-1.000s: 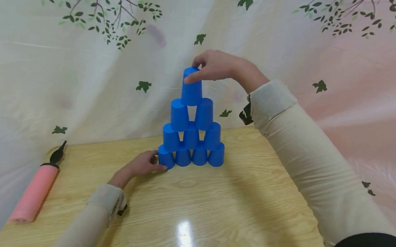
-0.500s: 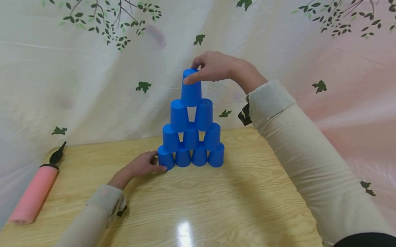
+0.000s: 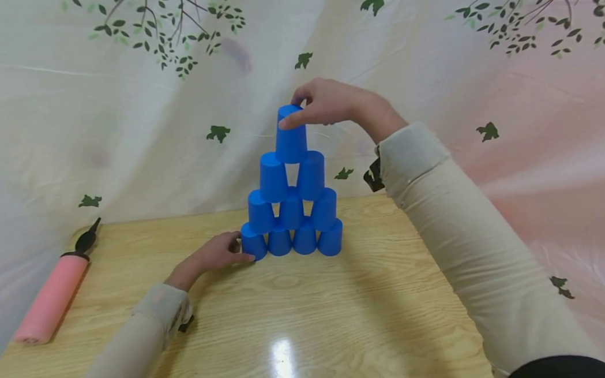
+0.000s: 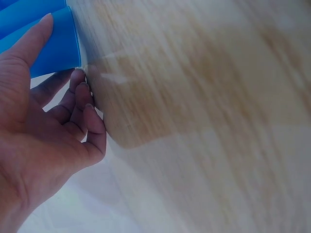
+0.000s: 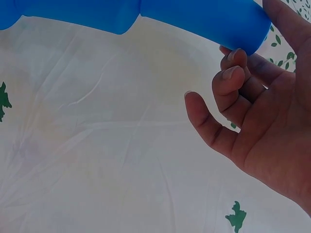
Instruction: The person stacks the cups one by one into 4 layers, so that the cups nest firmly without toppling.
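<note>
Blue cups stand upside down as a pyramid on the wooden table [image 3: 299, 310]: several in the bottom row, then three, then two, then one at the peak. My right hand [image 3: 325, 102] pinches that top cup [image 3: 291, 142] near its upper end, thumb in front and fingers behind. The top cup sits over the two cups below, the left [image 3: 273, 178] and the right [image 3: 310, 177]. My left hand [image 3: 215, 253] holds the leftmost bottom cup [image 3: 254, 241] at its outer side. In the left wrist view its thumb [image 4: 36, 41] lies along the cup, the other fingers curled behind.
A pink hand pump [image 3: 53, 297] with a black nozzle lies at the table's left side. Behind the table hangs a pale curtain [image 3: 163, 116] printed with leaves and branches, close behind the pyramid.
</note>
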Tool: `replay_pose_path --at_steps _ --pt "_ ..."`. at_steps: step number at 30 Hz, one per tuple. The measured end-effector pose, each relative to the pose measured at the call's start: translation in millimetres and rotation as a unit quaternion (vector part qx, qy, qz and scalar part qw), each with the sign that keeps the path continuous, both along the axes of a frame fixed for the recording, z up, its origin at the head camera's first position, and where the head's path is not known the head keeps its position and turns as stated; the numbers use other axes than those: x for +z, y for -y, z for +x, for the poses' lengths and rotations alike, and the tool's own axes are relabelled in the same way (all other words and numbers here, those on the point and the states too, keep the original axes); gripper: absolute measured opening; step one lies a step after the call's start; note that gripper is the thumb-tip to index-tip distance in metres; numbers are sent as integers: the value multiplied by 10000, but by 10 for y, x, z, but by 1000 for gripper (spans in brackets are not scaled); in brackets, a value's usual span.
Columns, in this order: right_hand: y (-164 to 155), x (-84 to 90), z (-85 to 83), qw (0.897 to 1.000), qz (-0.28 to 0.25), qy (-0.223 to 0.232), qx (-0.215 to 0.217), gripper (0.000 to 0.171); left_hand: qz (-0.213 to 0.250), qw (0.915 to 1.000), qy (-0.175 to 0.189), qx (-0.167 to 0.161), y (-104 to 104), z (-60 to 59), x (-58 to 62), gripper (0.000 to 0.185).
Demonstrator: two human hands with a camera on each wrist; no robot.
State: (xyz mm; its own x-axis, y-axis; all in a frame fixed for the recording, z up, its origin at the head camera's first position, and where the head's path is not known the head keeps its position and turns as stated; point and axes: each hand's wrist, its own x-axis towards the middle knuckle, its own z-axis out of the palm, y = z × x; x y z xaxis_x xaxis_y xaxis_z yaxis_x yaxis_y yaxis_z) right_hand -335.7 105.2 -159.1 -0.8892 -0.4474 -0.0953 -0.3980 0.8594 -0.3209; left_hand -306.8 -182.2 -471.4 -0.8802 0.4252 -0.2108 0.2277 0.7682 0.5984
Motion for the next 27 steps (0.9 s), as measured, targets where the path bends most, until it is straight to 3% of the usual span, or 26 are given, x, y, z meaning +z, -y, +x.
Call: replay_pose_path --at_steps 14,20,24,27 --pt "-32 10 7 10000 -30 -13 -29 81 28 10000 -54 -28 30 17 3 52" --pt "-253 -38 62 9996 -141 -14 -255 91 65 9998 -148 -78 105 53 3 67" --pt "-521 -118 173 9988 -97 -121 -454 90 90 9997 -202 -104 197 139 103 76" --pt "-745 -211 273 9985 -34 -210 -506 83 9 9990 -363 -243 266 214 282 75"
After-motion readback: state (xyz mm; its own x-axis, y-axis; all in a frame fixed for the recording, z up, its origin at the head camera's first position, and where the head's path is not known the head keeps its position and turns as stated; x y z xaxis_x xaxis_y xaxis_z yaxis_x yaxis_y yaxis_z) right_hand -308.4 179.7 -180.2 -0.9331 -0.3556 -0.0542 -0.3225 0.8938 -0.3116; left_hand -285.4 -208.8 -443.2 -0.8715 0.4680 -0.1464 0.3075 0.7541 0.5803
